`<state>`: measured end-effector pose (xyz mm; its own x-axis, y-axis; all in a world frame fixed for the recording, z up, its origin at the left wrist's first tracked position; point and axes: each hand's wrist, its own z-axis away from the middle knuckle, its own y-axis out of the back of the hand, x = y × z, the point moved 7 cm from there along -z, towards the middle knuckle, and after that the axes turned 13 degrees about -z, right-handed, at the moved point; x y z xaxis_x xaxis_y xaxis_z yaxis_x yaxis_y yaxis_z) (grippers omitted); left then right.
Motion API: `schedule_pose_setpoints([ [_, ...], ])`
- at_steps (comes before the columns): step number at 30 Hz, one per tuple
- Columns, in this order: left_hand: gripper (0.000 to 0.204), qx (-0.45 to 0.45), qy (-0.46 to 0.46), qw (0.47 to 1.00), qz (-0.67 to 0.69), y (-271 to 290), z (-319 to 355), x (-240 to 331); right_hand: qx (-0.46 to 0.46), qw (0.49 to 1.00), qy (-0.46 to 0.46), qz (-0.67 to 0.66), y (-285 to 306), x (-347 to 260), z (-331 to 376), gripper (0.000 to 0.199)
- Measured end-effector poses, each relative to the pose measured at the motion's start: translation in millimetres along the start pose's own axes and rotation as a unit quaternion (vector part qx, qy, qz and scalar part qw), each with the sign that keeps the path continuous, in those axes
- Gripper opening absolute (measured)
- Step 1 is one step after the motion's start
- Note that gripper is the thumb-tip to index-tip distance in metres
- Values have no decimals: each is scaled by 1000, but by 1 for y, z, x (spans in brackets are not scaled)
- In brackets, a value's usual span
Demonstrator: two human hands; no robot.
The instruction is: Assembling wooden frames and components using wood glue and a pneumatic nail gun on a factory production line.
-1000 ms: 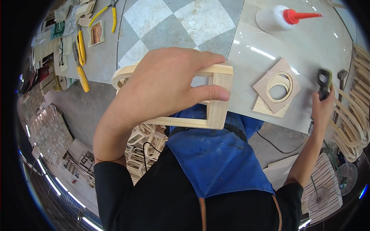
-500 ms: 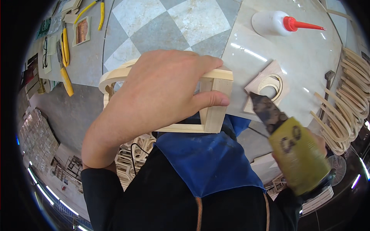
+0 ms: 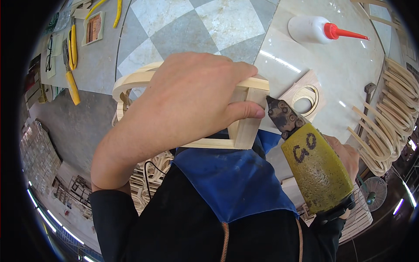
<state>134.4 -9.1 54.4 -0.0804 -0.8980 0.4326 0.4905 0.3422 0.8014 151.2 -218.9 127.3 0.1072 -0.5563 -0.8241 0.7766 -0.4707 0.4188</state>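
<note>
My left hand (image 3: 192, 89) grips a pale wooden frame (image 3: 253, 124) from above, fingers over its top rail and thumb against the flat end piece. The frame has a rounded left end and a square right end; my hand and forearm cover much of its middle. In my right hand (image 3: 345, 153) is a yellow nail gun (image 3: 318, 170) with a dark, bolted metal nose. That nose points at the upper right corner of the frame's end piece, very close to it; whether they touch I cannot tell. The gun's body hides most of my right hand.
Right of the frame, a wooden piece with a round hole (image 3: 315, 83) lies on the table, below a white bottle (image 3: 307, 29) with a red nozzle. Farther right are a hammer (image 3: 369, 89) and stacked curved wooden strips (image 3: 393, 126). Yellow-handled tools (image 3: 73, 87) lie at left.
My right hand has brought the nail gun left and slightly up, its nose now beside the frame's end. The frame, still in my left hand, has shifted slightly right.
</note>
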Motion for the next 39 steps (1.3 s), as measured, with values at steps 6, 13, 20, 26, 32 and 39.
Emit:
schedule_pose_setpoints([
  [6,57,-5,1,1000,5,-1,0,0,-41,999,-19,13,-3,-4,-5,43],
  [13,56,-4,-12,1000,10,0,-2,3,-53,993,-87,-61,0,1,-3,50],
  [20,56,25,-19,999,12,-1,-1,2,-82,993,-68,-46,-3,2,-5,54],
  [26,55,18,-19,1000,14,0,-3,3,-79,992,-73,-70,-3,5,-6,53],
  [32,54,-19,-7,1000,-3,-1,-4,2,-65,992,-74,-82,-4,9,-7,52],
  [39,53,8,-14,1000,-1,0,-3,2,-79,989,-96,-82,-6,11,-1,47],
])
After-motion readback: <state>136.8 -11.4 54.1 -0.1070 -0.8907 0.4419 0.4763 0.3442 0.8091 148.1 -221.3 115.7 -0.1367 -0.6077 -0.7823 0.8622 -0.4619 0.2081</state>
